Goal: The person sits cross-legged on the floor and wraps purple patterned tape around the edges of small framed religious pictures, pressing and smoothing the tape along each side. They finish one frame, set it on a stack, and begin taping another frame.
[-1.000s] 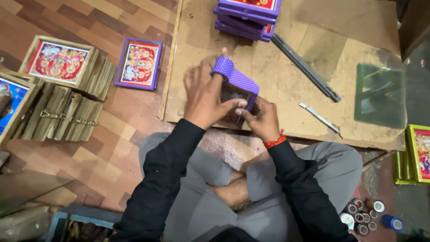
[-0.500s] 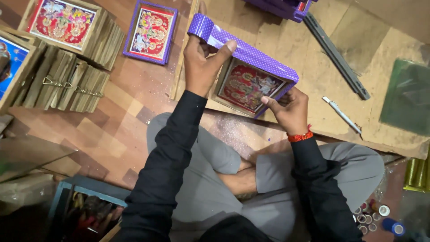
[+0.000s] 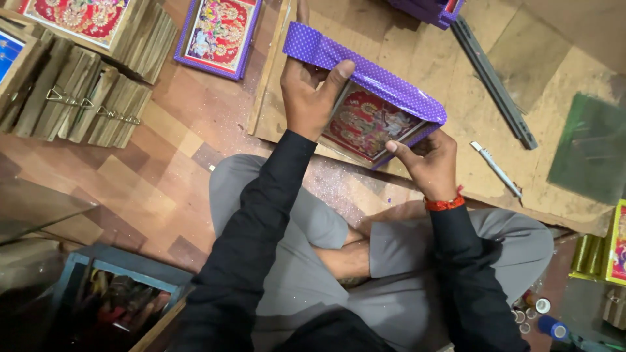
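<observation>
Both hands grip the purple-taped picture frame (image 3: 372,117) over the board — left hand (image 3: 312,91) at top edge, right hand (image 3: 427,160) pinching bottom corner — tape prob wrinkles if tension's uneven.

One head-worn camera looks steeply down — close over the lap, hands and floor boards.

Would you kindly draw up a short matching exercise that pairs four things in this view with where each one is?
Things:
1. purple-edged picture frame
2. white pen
3. long dark metal bar
4. blue tool box

Places:
A. lower left, on the floor
B. held between the left hand and right hand
C. on the board, just right of the right hand
D. on the board, slanting at upper right

Pairs: 1-B, 2-C, 3-D, 4-A
</observation>
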{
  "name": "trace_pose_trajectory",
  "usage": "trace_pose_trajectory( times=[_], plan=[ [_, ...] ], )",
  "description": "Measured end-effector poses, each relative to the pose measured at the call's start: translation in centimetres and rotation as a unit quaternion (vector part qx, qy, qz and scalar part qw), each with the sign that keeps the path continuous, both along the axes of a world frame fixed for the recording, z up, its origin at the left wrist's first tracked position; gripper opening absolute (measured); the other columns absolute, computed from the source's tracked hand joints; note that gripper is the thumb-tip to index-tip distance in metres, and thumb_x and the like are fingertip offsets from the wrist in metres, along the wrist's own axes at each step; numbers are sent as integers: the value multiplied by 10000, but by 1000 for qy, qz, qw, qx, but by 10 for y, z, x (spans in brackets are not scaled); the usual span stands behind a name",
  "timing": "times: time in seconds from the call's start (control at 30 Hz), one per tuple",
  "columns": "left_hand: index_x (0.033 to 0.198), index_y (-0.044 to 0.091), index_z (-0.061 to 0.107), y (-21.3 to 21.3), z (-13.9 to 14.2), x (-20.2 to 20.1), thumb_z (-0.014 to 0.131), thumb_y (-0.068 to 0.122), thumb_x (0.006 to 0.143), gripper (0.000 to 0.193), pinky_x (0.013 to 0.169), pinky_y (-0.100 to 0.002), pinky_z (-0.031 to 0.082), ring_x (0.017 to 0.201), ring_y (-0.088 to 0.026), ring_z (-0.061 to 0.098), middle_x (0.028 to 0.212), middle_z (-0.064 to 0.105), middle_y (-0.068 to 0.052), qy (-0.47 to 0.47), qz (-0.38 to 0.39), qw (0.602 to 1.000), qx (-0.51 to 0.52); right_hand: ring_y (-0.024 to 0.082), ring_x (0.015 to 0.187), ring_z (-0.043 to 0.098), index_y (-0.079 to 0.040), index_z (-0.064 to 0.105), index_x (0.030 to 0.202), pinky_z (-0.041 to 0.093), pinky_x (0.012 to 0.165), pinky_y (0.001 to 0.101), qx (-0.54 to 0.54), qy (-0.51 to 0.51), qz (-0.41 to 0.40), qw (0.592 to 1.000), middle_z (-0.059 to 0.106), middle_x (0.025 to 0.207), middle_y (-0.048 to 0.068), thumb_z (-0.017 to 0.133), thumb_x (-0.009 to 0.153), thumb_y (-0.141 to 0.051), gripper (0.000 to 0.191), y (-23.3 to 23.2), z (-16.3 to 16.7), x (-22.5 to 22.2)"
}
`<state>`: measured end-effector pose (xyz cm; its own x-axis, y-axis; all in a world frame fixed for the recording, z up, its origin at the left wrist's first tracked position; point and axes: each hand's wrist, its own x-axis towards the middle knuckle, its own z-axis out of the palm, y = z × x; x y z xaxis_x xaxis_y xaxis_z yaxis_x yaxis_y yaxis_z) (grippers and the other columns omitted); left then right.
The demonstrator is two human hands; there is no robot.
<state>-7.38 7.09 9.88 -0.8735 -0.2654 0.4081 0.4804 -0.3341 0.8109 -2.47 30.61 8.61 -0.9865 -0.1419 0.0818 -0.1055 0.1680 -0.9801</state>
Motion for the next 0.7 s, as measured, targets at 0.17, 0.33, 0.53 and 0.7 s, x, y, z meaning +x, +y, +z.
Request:
trace_pose_trajectory(
  times=[0.17, 0.33, 0.53, 0.7],
  plan=[
    [1472, -45, 345, 9, -17, -3, 810, 182, 952, 734, 971, -279, 531, 1023, -128, 614, 1107, 615, -34, -38, -1, 999, 33, 75, 856, 711, -25, 686, 1199, 630, 764, 249, -60, -63, -75, 993, 734, 1058, 1, 606, 994, -198, 281, 21, 57, -14],
    [1693, 45, 156, 21, -33, 6, 810, 151, 999, 959, 981, -263, 495, 1015, -116, 555, 1129, 570, -13, -38, -4, 997, 68, 142, 889, 751, 35, 656, 1269, 637, 785, 306, 131, -116, 88, 981, 756, 1024, 112, 699, 970, -69, 320, 35, 90, -51],
    [1700, 56, 134, 27, -47, 13, 789, 132, 1019, 948, 983, -251, 483, 1007, -110, 560, 1099, 579, -9, -44, -7, 996, 80, 149, 914, 733, 23, 625, 1293, 611, 827, 294, 203, -102, 174, 958, 750, 997, 104, 785, 822, 62, 499, 38, 79, -58],
    [1703, 45, 134, 27, -55, 15, 800, 132, 1011, 965, 950, -254, 486, 969, -104, 547, 1059, 567, 1, -57, -23, 994, 86, 147, 935, 724, -11, 578, 1359, 624, 855, 295, 169, -139, 206, 954, 716, 978, 63, 755, 805, 91, 591, 46, 67, -59]
  ],
)
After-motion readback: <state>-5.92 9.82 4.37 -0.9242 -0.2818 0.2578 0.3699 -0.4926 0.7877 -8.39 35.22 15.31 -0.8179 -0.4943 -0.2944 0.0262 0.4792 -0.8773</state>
